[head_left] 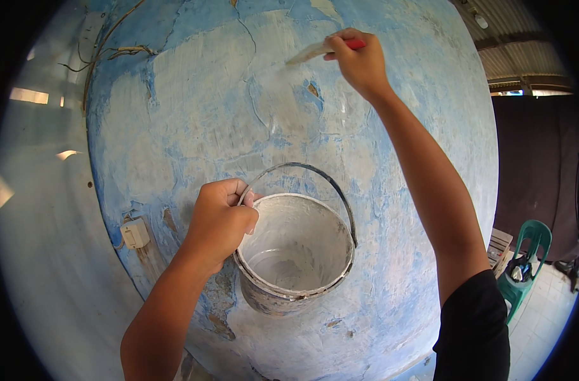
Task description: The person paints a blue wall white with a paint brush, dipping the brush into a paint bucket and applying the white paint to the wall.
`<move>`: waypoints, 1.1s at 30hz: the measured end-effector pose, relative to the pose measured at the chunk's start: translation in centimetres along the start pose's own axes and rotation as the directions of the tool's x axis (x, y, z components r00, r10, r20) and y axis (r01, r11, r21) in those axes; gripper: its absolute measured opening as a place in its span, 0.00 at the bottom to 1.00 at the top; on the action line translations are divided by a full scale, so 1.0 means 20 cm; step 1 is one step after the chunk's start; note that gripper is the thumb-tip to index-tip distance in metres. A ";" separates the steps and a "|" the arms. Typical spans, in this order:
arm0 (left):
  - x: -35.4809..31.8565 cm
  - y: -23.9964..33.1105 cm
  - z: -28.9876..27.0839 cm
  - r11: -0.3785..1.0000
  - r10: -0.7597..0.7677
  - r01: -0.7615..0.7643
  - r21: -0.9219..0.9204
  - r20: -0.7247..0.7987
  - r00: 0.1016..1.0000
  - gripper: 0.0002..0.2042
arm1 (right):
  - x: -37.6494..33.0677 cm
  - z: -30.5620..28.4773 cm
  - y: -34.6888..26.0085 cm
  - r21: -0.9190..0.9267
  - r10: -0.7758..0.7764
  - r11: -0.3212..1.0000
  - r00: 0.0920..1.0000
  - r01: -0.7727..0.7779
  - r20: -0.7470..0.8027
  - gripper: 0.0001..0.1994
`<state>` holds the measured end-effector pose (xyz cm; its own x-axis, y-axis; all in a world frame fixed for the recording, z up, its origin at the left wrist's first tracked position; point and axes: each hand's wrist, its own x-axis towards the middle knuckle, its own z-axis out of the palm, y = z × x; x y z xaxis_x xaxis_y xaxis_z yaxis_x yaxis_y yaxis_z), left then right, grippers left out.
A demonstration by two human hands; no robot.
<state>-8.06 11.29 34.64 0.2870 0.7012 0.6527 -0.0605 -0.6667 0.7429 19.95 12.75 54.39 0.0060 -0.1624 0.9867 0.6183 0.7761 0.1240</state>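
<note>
My left hand [222, 216] is closed on the left rim of a paint bucket [296, 247], its thumb over the edge. Inside, the bucket is smeared white, with some whitish paint low down. Its dark wire handle [330, 181] arches up behind the opening. High up, my right hand [359, 60] grips a paintbrush [313, 52] with a red handle end. The pale bristles point left and touch, or nearly touch, the wall [207, 120]. That wall is blue, cracked and peeling, with broad patches of whitish paint over it.
A white switch box [135, 233] is fixed to the wall at the lower left. Loose cables [121, 51] hang at the upper left. To the right stand a green plastic chair [524, 267] with a bag on it and a slatted wooden piece [499, 246], before a dark curtain [537, 159].
</note>
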 end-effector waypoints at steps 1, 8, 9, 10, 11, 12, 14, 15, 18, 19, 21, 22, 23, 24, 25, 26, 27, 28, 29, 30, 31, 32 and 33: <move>0.00 0.00 0.04 1.000 -0.016 0.015 -0.007 -0.003 1.000 0.04 | 0.00 0.02 0.05 0.065 -0.077 0.995 0.997 0.078 -0.011 0.13; 0.00 -0.07 0.09 0.998 -0.033 0.029 -0.062 -0.057 0.998 0.05 | -0.37 -0.12 0.12 -0.089 0.015 0.996 0.968 0.007 0.250 0.10; -0.01 -0.08 0.10 0.997 -0.038 0.034 -0.064 -0.063 0.997 0.05 | -0.41 -0.16 0.07 -0.083 0.013 0.997 0.968 0.008 0.252 0.10; -0.01 -0.09 0.10 0.997 -0.045 0.040 -0.066 -0.076 0.996 0.05 | -0.43 -0.18 0.02 -0.146 -0.045 0.985 0.953 0.093 0.300 0.09; -0.01 -0.10 0.09 0.997 -0.049 0.043 -0.064 -0.091 0.995 0.05 | -0.45 -0.19 -0.02 -0.201 -0.100 0.963 0.932 0.179 0.350 0.09; 0.00 -0.11 0.10 0.997 -0.066 0.062 -0.047 -0.080 0.995 0.05 | -0.45 -0.23 -0.08 -0.266 -0.040 0.954 0.939 0.138 0.342 0.09; 0.00 -0.10 0.12 0.996 -0.086 0.084 -0.027 -0.073 0.994 0.06 | -0.38 -0.22 -0.10 -0.228 -0.076 0.963 0.955 0.145 0.287 0.08; 0.01 -0.09 0.13 0.997 -0.080 0.079 -0.014 -0.082 0.993 0.06 | -0.34 -0.21 -0.09 -0.191 -0.103 0.970 0.968 0.149 0.229 0.08; 0.03 -0.10 0.19 0.998 -0.059 0.061 0.013 -0.080 0.995 0.05 | -0.22 -0.14 0.02 -0.140 -0.246 0.955 0.963 0.260 0.112 0.10; 0.04 -0.11 0.20 0.999 -0.048 0.050 0.021 -0.078 0.996 0.05 | -0.20 -0.12 0.06 -0.090 -0.304 0.948 0.952 0.305 0.030 0.11; 0.05 -0.09 0.25 0.998 -0.065 0.067 0.022 -0.081 0.995 0.05 | -0.22 -0.08 0.14 -0.026 -0.287 0.957 0.958 0.287 0.016 0.11; 0.06 -0.08 0.27 0.997 -0.078 0.080 0.020 -0.085 0.993 0.05 | -0.24 -0.06 0.17 0.039 -0.154 0.988 0.986 0.152 0.066 0.11; 0.06 -0.08 0.29 0.996 -0.080 0.082 0.021 -0.084 0.993 0.05 | -0.27 -0.06 0.20 0.095 -0.022 0.995 0.992 0.010 0.123 0.11; 0.06 -0.09 0.30 0.995 -0.085 0.088 0.038 -0.070 0.994 0.07 | -0.32 -0.04 0.21 0.063 -0.171 0.984 0.980 0.165 0.098 0.10; 0.06 -0.10 0.30 0.994 -0.090 0.092 0.054 -0.056 0.994 0.09 | -0.35 -0.05 0.21 0.069 -0.169 0.984 0.981 0.162 0.099 0.10; 0.05 -0.10 0.31 0.994 -0.092 0.096 0.056 -0.060 0.994 0.09 | -0.38 -0.09 0.21 0.015 -0.244 0.969 0.951 0.246 0.190 0.09; 0.05 -0.11 0.32 0.996 -0.084 0.086 0.023 -0.057 0.995 0.07 | -0.40 -0.12 0.19 -0.033 -0.314 0.941 0.906 0.336 0.283 0.09; 0.04 -0.11 0.33 0.997 -0.081 0.081 -0.011 -0.057 0.995 0.05 | -0.41 -0.15 0.14 -0.096 -0.265 0.946 0.907 0.311 0.328 0.08; 0.04 -0.12 0.33 0.996 -0.085 0.084 -0.009 -0.064 0.994 0.05 | -0.39 -0.16 0.10 -0.088 -0.266 0.947 0.906 0.310 0.329 0.08; 0.04 -0.12 0.33 0.997 -0.080 0.079 -0.014 -0.054 0.995 0.05 | -0.38 -0.18 0.05 -0.167 -0.269 0.922 0.888 0.349 0.372 0.08; 0.04 -0.12 0.33 0.997 -0.075 0.074 -0.019 -0.045 0.996 0.05 | -0.36 -0.19 0.01 -0.241 -0.269 0.889 0.869 0.390 0.415 0.08; 0.04 -0.11 0.33 0.997 -0.077 0.076 -0.017 -0.051 0.996 0.05 | -0.34 -0.18 0.00 -0.234 -0.271 0.891 0.868 0.390 0.416 0.08; 0.03 -0.10 0.34 0.995 -0.093 0.094 0.026 -0.041 0.995 0.07 | -0.30 -0.18 0.00 -0.195 -0.324 0.886 0.862 0.421 0.391 0.08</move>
<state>-1.31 11.41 32.61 0.2522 0.7701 0.5860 -0.0078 -0.6039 0.7970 22.65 11.52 48.01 -0.5021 -0.1530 0.8511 0.7032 0.5006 0.5049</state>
